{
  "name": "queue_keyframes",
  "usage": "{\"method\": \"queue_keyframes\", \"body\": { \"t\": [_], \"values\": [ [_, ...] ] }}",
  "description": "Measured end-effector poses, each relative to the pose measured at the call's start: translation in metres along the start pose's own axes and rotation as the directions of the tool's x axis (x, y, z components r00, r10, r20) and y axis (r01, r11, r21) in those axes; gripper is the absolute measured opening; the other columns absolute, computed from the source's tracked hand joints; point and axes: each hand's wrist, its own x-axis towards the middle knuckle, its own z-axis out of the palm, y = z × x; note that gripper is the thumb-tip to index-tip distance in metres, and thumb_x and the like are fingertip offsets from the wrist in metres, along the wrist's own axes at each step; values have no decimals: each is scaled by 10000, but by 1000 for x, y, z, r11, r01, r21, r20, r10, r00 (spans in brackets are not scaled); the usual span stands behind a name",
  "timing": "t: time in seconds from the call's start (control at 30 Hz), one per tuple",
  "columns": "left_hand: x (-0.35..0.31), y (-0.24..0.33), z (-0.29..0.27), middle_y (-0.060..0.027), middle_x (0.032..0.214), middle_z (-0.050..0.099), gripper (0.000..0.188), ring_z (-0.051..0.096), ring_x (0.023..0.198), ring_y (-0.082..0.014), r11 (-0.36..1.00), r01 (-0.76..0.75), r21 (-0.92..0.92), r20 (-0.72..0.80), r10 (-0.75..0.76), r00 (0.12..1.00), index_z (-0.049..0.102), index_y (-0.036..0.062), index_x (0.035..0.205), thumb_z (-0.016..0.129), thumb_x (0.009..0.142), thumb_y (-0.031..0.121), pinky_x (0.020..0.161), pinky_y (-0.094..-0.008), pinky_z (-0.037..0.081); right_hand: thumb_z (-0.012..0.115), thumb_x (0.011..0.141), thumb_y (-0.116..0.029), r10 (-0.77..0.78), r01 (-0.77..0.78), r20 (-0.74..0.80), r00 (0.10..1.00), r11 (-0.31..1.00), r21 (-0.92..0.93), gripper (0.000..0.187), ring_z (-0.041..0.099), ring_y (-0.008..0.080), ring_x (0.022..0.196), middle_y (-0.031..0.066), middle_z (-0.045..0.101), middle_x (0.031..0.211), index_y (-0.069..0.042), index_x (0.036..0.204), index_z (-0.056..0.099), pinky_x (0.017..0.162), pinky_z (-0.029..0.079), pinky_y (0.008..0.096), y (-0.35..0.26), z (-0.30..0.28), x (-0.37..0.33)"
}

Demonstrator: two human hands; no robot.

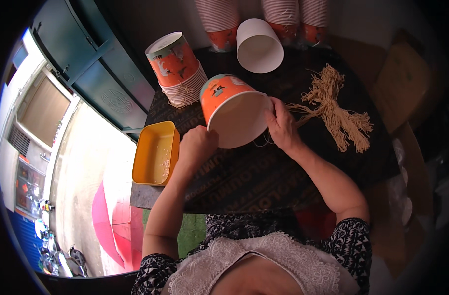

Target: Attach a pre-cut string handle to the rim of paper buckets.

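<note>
Tilted over the table, an orange printed paper bucket (224, 91) has its white open mouth turned toward me. My left hand (199, 146) is closed at the near left of its rim; the fingertips are partly hidden. At the right side of the rim, my right hand (285, 125) grips the bucket, thumb over the edge. A thin pale cord (264, 142) loops below the rim near the right hand. Beige strings (332, 108) lie in a loose bundle to the right, some strands running toward that hand. Left of my left hand stands a yellow plastic box (142, 164) with small pale pieces inside.
Upside-down orange buckets (173, 64) are stacked at the back left, with cords hanging at their rims. Another white-lined bucket (260, 46) lies with its mouth toward me. Tall wrapped bucket stacks (218, 19) stand behind the dark table (219, 189). A green metal door (101, 78) borders the left.
</note>
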Motion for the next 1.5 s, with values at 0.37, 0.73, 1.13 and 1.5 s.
{"method": "queue_keyframes", "body": {
  "t": [0.37,0.73,1.13,1.5],
  "values": [
    [34,6,21,-78,593,542,267,438,441,-144,468,206,-859,235,3,972,572,-4,783,411,887,182,425,-280,360,580,930,-136,76,-73,55,996,996,-59,151,599,273,564,141,601,658,14,921,601,517,464,326,-7,-13,6],
    [6,45,5,-196,892,653,303,482,499,-152,-315,43,-948,90,-139,986,482,-24,1084,452,965,254,498,-300,447,608,852,-77,-374,413,479,794,910,25,105,622,299,607,107,598,648,-41,786,536,523,471,365,-23,2,-10],
    [23,-19,17,-99,652,576,239,311,371,-89,-234,108,-966,133,-92,987,510,57,1015,508,926,279,348,-228,219,576,936,-213,305,-595,513,802,475,648,249,464,108,570,6,471,655,-31,767,559,556,420,271,15,-47,26],
    [14,-6,21,-82,642,570,257,317,367,-99,-285,105,-953,119,-34,992,512,44,934,512,918,301,358,-238,236,513,950,-274,401,-787,680,614,372,492,325,569,125,533,69,598,670,0,816,627,491,485,262,-10,-25,14]
  ]
}}
